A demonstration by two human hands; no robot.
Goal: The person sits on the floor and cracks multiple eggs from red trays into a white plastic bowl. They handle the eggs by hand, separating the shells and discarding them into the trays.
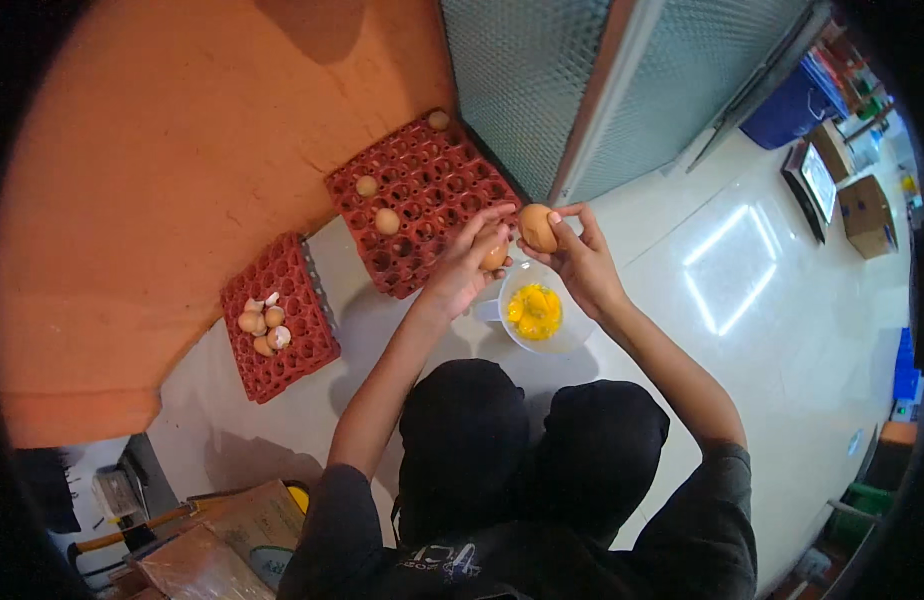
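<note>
In my right hand (579,251) is a brown egg (537,228) whose shell shows a dented, cracked patch. My left hand (468,270) holds another brown egg (495,256), partly covered by the fingers. Both hands are raised above a clear plastic jug (574,328) with a handle at its left. Yellow yolks and raw egg (535,311) lie in its bottom. Behind my left hand, a large red egg tray (439,184) carries 3 eggs in scattered cups. A smaller-looking red tray (255,375) at the left bears several broken eggshells (265,322).
An orange wall (169,187) runs along the left, and a textured glass panel (529,82) stands behind the large tray. Cardboard boxes (221,547) sit at the lower left. Far right are a blue bin (792,105), a scale (813,187) and a cardboard box (867,217) on the shiny floor.
</note>
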